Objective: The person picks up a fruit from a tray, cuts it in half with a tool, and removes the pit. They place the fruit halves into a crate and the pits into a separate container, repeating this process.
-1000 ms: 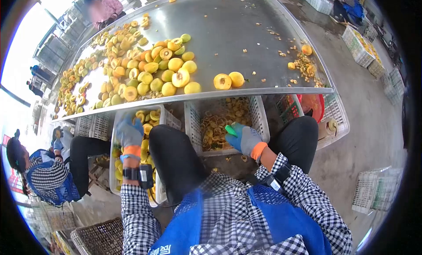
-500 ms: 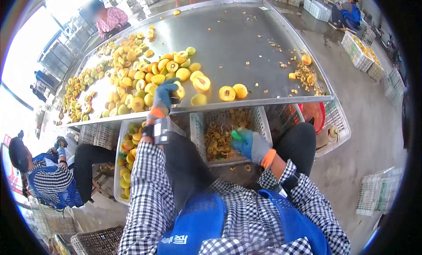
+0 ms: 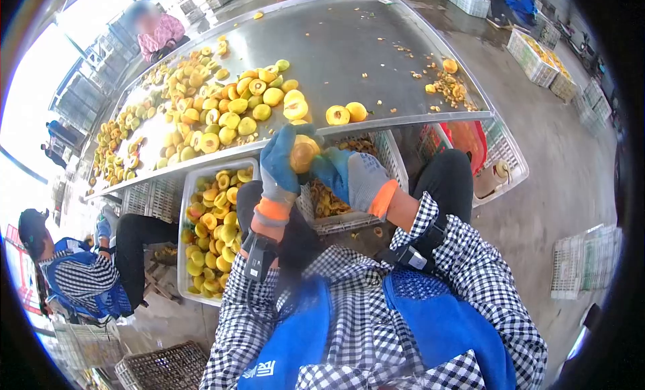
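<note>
My left hand (image 3: pixel 279 165), in a blue glove with an orange cuff, grips a yellow peach (image 3: pixel 303 153) just below the front edge of the steel table (image 3: pixel 376 47). My right hand (image 3: pixel 351 176), gloved the same way, is closed and pressed against the peach's right side. The green-handled tool it held in the earlier frames is hidden behind the glove. Both hands hover over a white crate (image 3: pixel 398 167) of pits and scraps between my knees. A pile of peaches (image 3: pixel 228 114) lies on the table behind them.
A white crate (image 3: pixel 187 208) of peach halves stands at my left knee. Two peaches (image 3: pixel 346 113) sit at the table edge, with a heap of pits (image 3: pixel 447 84) to the right. A co-worker (image 3: pixel 74 272) sits at left, another person (image 3: pixel 158 30) at the far end. Empty crates (image 3: pixel 584 262) stand on the floor at right.
My left hand reached up to the pile, took a peach and brought it down over the scrap crate. My right hand rose to meet it.
</note>
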Available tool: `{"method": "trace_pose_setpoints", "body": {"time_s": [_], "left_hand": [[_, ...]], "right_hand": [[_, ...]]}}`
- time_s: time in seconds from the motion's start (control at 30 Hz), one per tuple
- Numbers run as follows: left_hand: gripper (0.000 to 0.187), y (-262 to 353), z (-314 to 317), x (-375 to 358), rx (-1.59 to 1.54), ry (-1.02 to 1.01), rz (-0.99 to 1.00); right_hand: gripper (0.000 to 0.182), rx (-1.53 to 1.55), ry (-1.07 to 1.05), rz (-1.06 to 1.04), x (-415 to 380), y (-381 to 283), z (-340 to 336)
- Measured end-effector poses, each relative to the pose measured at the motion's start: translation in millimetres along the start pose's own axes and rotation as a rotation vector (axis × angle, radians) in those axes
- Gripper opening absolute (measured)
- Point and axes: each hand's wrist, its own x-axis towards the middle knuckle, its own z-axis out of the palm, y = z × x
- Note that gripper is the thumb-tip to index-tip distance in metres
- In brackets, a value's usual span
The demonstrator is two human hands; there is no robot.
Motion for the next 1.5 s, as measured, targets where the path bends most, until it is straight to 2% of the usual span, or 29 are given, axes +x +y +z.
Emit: {"method": "trace_pose_setpoints", "body": {"time_s": [0.07,0.17,0.23,0.33,0.43,0.5,0.53,0.57,0.63,0.67,0.7,0.73,0.8,0.83,0.9,0.97,1.0,1.03,1.1,1.13,1.17,1.27,1.3,1.37,1.43,1.47,1.5], "left_hand": [[0.025,12,-2,-2,0.077,-0.022,0.067],[0.024,1,6,-10,0.097,0.063,0.086],[0.016,5,9,-13,-0.022,0.067,-0.018],[0.011,9,15,-17,-0.014,0.101,-0.183],[0.005,7,24,-17,-0.161,0.108,-0.193],[0.013,-1,27,-18,-0.29,0.113,-0.283],[0.025,-8,28,-22,-0.345,0.11,-0.386],[0.025,-9,36,-26,-0.413,0.105,-0.291],[0.026,1,33,-26,-0.373,-0.044,-0.261],[0.027,15,35,-28,-0.465,-0.048,-0.387],[0.027,23,35,-27,-0.563,-0.071,-0.593],[0.022,21,36,-30,-0.537,-0.101,-0.584],[0.024,22,31,-25,-0.339,-0.243,-0.306],[0.024,27,30,-20,-0.292,-0.261,-0.18],[0.024,41,26,-21,-0.199,-0.294,0.05],[0.021,44,20,-29,-0.139,-0.388,-0.018],[0.02,45,18,-31,-0.106,-0.427,-0.053],[0.02,50,22,-34,-0.459,-0.337,-0.463],[0.016,49,25,-35,-0.575,-0.217,-0.557],[0.014,48,27,-34,-0.636,-0.155,-0.603],[0.022,47,29,-33,-0.613,-0.104,-0.623],[0.024,62,15,-18,-0.468,-0.227,-0.381],[0.027,66,7,-13,-0.516,-0.323,-0.473],[0.031,54,13,-6,-0.617,-0.363,-0.376],[0.04,19,36,-22,-0.612,-0.333,-0.349],[0.038,4,39,-23,-0.79,-0.356,-0.44],[0.035,-10,42,-24,-0.963,-0.366,-0.542]], "right_hand": [[0.044,-0.037,-0.022,0.005,-6,-4,-4],[0.044,-0.087,-0.066,0.009,-7,-4,-13],[0.045,-0.069,-0.11,0.013,-7,-2,-13],[0.045,0.133,-0.093,-0.046,-10,16,8],[0.045,0.464,-0.108,0.041,-15,32,36],[0.044,0.694,-0.139,0.054,-19,41,54],[0.043,0.793,-0.136,0.061,-24,46,54],[0.043,0.722,-0.206,0.002,-26,46,43],[0.042,0.668,-0.251,-0.046,-34,55,38],[0.042,0.704,-0.244,-0.04,-41,65,49],[0.042,0.744,-0.192,-0.069,-49,64,52],[0.042,0.788,-0.149,-0.106,-53,63,55],[0.023,0.937,-0.226,0.117,-59,47,49],[0.02,1.011,-0.265,0.232,-60,44,44],[0.028,0.932,-0.405,0.132,-59,48,31],[0.033,0.874,-0.339,-0.042,-64,45,32],[0.034,0.842,-0.213,-0.162,-69,41,40],[0.035,0.808,-0.086,-0.281,-76,36,51],[0.037,0.889,-0.117,-0.185,-85,26,67],[0.033,1.076,-0.22,-0.063,-84,28,68],[0.033,1.26,-0.326,0.069,-80,18,54],[0.036,1.366,-0.385,0.033,-75,13,39],[0.04,1.37,-0.415,0.0,-76,11,28],[0.047,0.863,-0.026,-0.544,-71,18,35],[0.047,1.702,-0.45,0.015,-68,33,57],[0.049,2.071,-0.717,0.396,-69,31,72],[0.047,2.217,-0.897,0.365,-64,24,68]]}}
